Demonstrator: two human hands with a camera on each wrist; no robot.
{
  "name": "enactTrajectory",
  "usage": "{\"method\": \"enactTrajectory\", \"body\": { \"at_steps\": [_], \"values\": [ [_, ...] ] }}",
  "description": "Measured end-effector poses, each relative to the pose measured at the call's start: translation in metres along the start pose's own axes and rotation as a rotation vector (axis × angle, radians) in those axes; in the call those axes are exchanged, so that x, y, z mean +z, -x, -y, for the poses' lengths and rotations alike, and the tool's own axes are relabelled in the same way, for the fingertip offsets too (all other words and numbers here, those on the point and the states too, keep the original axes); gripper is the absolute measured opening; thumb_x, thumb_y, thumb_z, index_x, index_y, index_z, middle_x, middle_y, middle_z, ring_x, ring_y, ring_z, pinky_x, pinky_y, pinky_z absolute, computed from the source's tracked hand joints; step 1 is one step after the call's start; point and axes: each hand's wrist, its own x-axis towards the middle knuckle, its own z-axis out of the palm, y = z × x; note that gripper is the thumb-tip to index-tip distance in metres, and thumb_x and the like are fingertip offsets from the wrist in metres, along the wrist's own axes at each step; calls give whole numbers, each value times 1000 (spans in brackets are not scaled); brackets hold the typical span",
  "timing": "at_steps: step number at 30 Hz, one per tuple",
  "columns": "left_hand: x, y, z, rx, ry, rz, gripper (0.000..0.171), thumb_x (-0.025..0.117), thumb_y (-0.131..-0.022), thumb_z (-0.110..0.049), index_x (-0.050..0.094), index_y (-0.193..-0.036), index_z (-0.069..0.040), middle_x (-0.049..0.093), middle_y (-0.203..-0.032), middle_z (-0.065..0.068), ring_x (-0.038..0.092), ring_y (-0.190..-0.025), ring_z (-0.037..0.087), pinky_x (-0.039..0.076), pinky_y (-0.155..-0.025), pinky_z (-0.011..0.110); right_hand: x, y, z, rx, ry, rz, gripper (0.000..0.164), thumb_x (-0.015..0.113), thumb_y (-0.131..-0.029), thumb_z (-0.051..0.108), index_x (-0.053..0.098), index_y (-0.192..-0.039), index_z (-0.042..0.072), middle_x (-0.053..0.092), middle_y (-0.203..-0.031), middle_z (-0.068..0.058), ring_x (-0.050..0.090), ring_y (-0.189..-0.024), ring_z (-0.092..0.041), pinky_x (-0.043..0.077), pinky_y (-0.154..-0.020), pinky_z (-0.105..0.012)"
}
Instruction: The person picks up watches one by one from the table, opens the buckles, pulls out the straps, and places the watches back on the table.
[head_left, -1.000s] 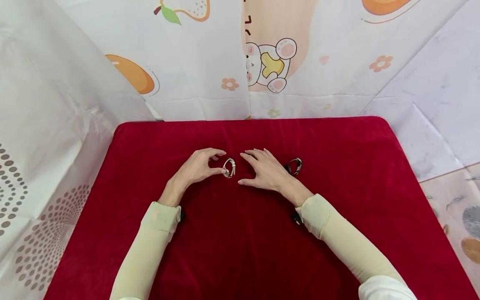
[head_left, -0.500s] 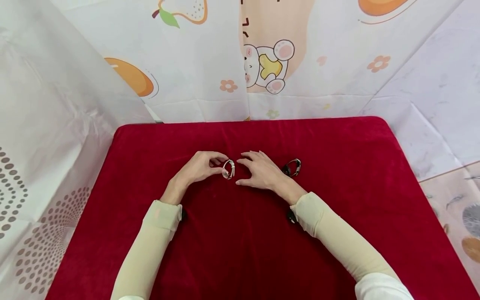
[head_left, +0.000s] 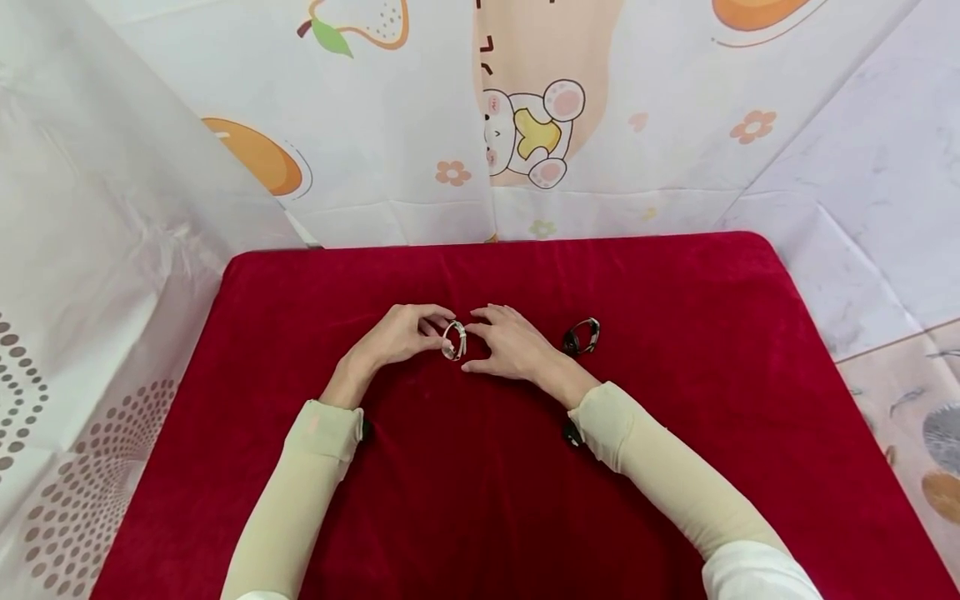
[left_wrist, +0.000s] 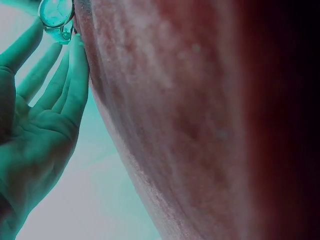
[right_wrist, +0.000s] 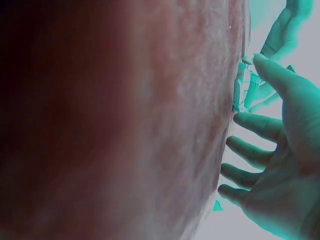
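A wristwatch with a light strap [head_left: 461, 340] stands on edge on the red cloth in the head view, its strap forming a loop. My left hand [head_left: 401, 335] holds it from the left, thumb at the round dial [left_wrist: 56, 11] and fingertips by the strap. In the left wrist view the fingers reach up to the watch's buckle. From the other side comes my right hand [head_left: 513, 343], fingers spread and slightly bent, tips close to the strap. Nothing is held in the right hand; the right wrist view shows its thumb near the strap [right_wrist: 252, 90].
A second, dark wristwatch [head_left: 582, 337] stands on the cloth to the right of my right hand. The red velvet cloth [head_left: 480, 500] covers the table, whose far edge meets a printed curtain [head_left: 360, 150]. More patterned sheets hang at both sides.
My right hand has moved left, closer to the light-strapped watch and away from the dark one. My left fingers have come down nearer the strap. Both watches stay in place.
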Motion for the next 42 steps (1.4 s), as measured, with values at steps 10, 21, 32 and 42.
{"method": "enactTrajectory", "body": {
  "at_steps": [10,21,32,42],
  "values": [
    [0,-1,0,-35,144,48,41,77,-87,-6,66,-126,-9,70,-103,9,70,-78,18,60,-70,30,1,-1,2,11,2,11,61,71,-89,51,63,-134,10,46,-148,-13,34,-142,-36,23,-120,-45],
    [5,-3,-3,-30,273,19,37,79,-83,0,61,-116,-7,65,-99,14,71,-76,24,61,-68,36,2,-3,1,17,-61,-50,55,76,-87,43,65,-131,11,55,-139,-8,47,-132,-24,32,-114,-43],
    [6,-4,-7,-16,343,-7,35,76,-85,3,59,-114,-6,62,-104,19,73,-81,24,61,-71,36,4,-6,-1,28,-242,-151,41,79,-87,31,68,-123,15,75,-98,9,68,-92,-1,48,-88,-29],
    [6,-5,-8,-3,373,-28,36,75,-85,5,58,-115,-4,61,-108,22,72,-82,30,61,-73,38,4,-5,-5,96,-518,-137,42,80,-86,18,66,-124,12,73,-88,7,67,-81,-1,54,-74,-18]
  ]
}}
